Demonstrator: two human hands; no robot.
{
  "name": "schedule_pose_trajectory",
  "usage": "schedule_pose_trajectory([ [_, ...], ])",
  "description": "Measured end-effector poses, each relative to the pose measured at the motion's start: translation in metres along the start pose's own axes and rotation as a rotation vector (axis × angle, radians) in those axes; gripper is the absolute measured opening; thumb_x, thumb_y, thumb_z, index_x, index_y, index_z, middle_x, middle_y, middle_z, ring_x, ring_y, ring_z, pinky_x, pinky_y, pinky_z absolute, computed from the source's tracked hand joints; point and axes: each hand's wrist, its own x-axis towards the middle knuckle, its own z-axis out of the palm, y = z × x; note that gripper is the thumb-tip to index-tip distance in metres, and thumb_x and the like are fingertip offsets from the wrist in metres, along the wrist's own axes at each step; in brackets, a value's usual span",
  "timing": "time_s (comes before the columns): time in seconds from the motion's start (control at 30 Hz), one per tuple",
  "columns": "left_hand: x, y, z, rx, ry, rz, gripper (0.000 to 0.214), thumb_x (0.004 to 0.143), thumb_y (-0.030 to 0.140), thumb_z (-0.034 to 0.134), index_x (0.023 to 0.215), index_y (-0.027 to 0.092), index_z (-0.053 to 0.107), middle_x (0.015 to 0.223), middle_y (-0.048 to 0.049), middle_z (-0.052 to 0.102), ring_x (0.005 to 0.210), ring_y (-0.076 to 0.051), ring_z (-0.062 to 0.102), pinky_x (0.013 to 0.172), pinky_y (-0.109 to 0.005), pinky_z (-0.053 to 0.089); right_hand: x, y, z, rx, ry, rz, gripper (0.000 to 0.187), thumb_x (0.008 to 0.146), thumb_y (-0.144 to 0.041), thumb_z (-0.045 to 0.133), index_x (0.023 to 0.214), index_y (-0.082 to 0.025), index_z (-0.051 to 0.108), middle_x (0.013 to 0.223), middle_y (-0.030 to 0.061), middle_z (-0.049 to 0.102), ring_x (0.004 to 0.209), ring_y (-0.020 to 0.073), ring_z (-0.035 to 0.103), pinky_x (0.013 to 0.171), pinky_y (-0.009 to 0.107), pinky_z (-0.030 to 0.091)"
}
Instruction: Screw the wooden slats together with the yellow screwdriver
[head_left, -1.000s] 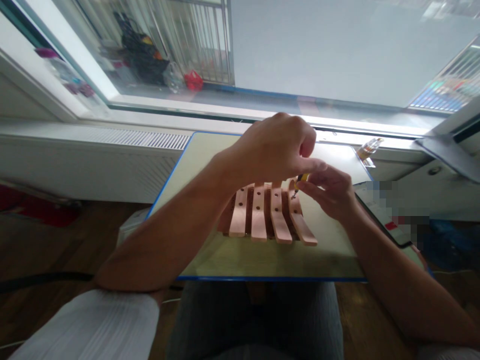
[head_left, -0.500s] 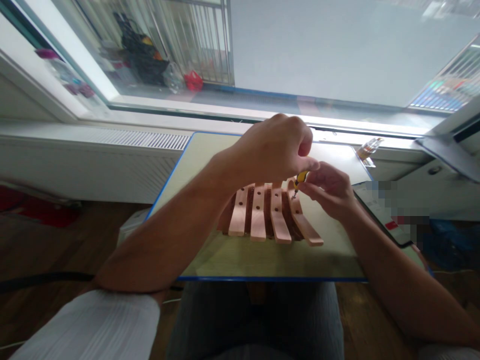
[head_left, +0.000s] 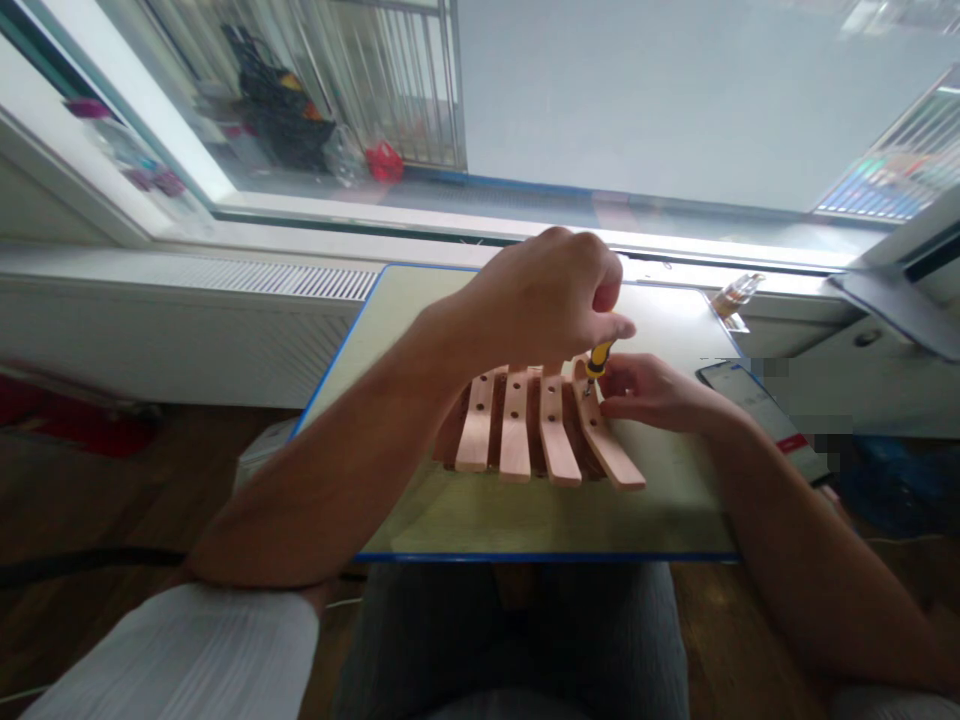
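Daylight pours in through the big window (head_left: pixel 645 110), bleaching the far right of the surface (head_left: pixel 664 312) with glare, while the floor (head_left: pixel 199 470) down here sits dim. The view looks slightly soft, stretched toward its edges, blocky pixels masking a patch at right.

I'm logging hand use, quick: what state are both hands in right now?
Left hand: closed, holding the top of the screwdriver.
Right hand: fingers curled beside the rightmost wooden piece; whether it grips cannot be told.
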Motion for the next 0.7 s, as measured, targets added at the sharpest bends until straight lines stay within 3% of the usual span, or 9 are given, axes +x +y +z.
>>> schedule_pose_trajectory([
  [0.1, 0.000, -0.001, 0.000, -0.014, 0.006, 0.003, 0.025, 0.089, 0.042, 0.078, 0.093, 0.018, 0.084, 0.087, -0.0081, 0.076, 0.080, -0.020, 0.066, 0.073, -0.036, 0.045, 0.000, -0.005, 0.003, 0.059, -0.069, 0.019, 0.028, 0.091, -0.044, 0.079, 0.095, -0.018, 0.070, 0.084, 0.0007, 0.066, 0.074, 0.0164, 0.056, 0.065, 0.030, 0.042],
  [0.37, 0.000, -0.002, 0.000, -0.037, 0.005, 0.008, 0.026, 0.089, 0.042, 0.078, 0.094, 0.018, 0.084, 0.086, -0.0081, 0.075, 0.082, -0.020, 0.066, 0.074, -0.036, 0.045, -0.001, -0.016, 0.003, 0.091, -0.062, 0.013, 0.024, 0.087, -0.039, 0.081, 0.094, -0.017, 0.073, 0.087, 0.0023, 0.069, 0.077, 0.0175, 0.060, 0.068, 0.029, 0.047],
  [0.7, -0.001, -0.001, 0.000, -0.024, -0.004, 0.002, 0.026, 0.089, 0.043, 0.079, 0.091, 0.017, 0.083, 0.085, -0.0078, 0.076, 0.081, -0.020, 0.066, 0.072, -0.035, 0.044, 0.002, 0.003, -0.004, 0.017, -0.033, 0.073, 0.022, 0.085, -0.038, 0.081, 0.090, -0.017, 0.075, 0.086, 0.0039, 0.075, 0.075, 0.0183, 0.063, 0.066, 0.030, 0.048],
])
